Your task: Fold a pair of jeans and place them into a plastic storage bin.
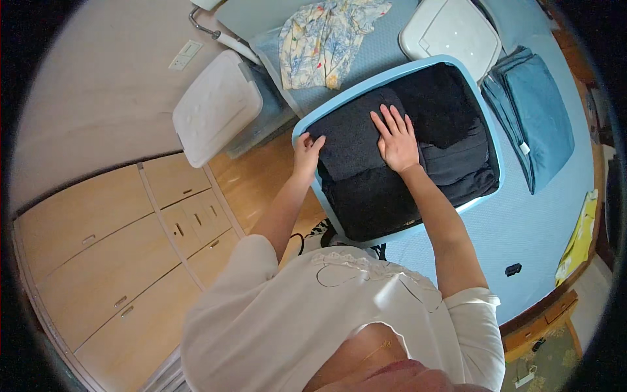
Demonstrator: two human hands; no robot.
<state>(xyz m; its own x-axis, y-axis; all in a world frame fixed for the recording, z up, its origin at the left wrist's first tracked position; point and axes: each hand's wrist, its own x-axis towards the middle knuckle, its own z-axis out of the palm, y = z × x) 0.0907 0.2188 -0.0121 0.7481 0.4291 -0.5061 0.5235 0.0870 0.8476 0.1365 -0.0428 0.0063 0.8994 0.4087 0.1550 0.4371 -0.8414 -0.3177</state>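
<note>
Dark folded clothes point(362, 196) fill a light-blue plastic storage bin point(495, 147) in front of me. My right hand point(397, 142) lies palm down on the dark grey folded garment point(348, 137), its fingers spread. At the bin's left rim is my left hand point(307, 158), fingers bent and thumb apart from them. Whether those fingers grip the rim or only touch it and the cloth edge, I cannot tell. Black clothes point(436, 103) lie at the far right inside the bin, with a dark folded garment point(460, 159) nearer me.
The bin stands at the edge of a bed with a light-blue cover point(470, 250). A white lid point(455, 36), folded blue bedding point(539, 112) and a patterned garment point(323, 44) surround it. Left are a lidded translucent box point(220, 108) and wooden cabinets point(108, 235). A small black object point(513, 269) lies right.
</note>
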